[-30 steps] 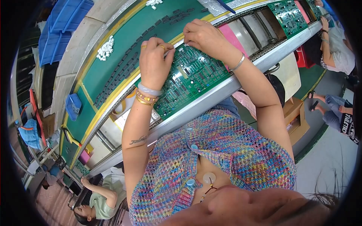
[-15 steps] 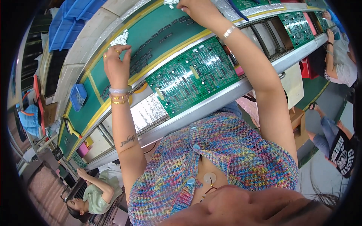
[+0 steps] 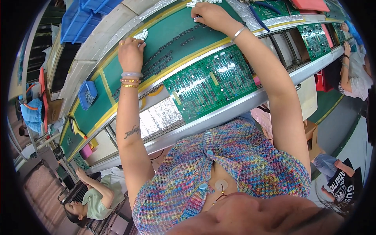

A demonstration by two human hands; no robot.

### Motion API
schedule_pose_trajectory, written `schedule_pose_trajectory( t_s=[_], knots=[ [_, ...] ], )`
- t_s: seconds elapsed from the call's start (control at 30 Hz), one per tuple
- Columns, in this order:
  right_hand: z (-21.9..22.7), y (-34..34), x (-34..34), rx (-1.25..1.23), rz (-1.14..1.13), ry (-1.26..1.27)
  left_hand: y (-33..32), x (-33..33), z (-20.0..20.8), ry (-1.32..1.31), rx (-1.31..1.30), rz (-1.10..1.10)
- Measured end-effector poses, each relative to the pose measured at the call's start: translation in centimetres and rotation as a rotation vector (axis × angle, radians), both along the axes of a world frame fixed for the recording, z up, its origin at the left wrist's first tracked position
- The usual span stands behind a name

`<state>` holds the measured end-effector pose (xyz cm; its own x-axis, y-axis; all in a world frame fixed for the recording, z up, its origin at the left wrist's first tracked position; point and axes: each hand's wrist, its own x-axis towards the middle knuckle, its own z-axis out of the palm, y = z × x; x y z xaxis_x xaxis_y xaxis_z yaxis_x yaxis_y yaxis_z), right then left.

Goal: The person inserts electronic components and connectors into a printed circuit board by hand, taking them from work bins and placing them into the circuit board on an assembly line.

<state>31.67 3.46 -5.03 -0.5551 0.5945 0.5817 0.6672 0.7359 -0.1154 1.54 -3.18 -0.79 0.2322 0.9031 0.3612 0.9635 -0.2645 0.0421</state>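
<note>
My left hand (image 3: 131,54) is over the green work surface, right beside a small pile of white connectors (image 3: 141,35). Its thumb and fingers are pinched together, and what they hold, if anything, is too small to make out. Farther right, my right hand (image 3: 214,16) pinches a small white connector (image 3: 195,19) just below a second white pile (image 3: 201,3). Rows of black chip-like parts (image 3: 164,49) lie on the green surface between the hands. Closer to me, a green circuit board (image 3: 211,82) packed with components rests on the rail track.
A blue bin (image 3: 87,95) of small parts and yellow-handled cutters (image 3: 77,128) lie to the left. Blue-handled pliers (image 3: 258,17) are at the upper right. More circuit boards (image 3: 314,40) sit farther right along the metal rail (image 3: 231,102). Co-workers sit at both sides.
My right hand has drawn back from the white pile, a small white connector now showing at its fingertips. My left hand stays by its pile, fingers more closed. The whole view has shifted slightly.
</note>
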Motion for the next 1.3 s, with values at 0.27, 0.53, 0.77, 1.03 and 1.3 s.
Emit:
schedule_pose_trajectory(
  t_s=[0.27,0.53,0.77,1.03,1.3],
  knots=[
    [6.1,-5.9,-1.7,-0.541,-0.026,0.224,-5.8,2.6,3.5,-0.520,-0.191,-0.072],
    [5.6,-13.2,-2.7,-0.654,0.062,0.153,-11.0,3.9,2.8,-0.738,-0.418,-0.119],
    [4.3,-14.5,-4.0,-0.520,0.102,0.120,-12.8,3.9,2.1,-0.824,-0.469,0.046],
    [3.5,-14.1,-5.8,-0.419,0.157,0.086,-13.1,4.9,1.9,-0.840,-0.552,0.137],
    [3.1,-14.4,-6.3,-0.335,0.123,-0.055,-12.3,5.0,0.3,-0.581,-0.296,-0.098]
  ],
)
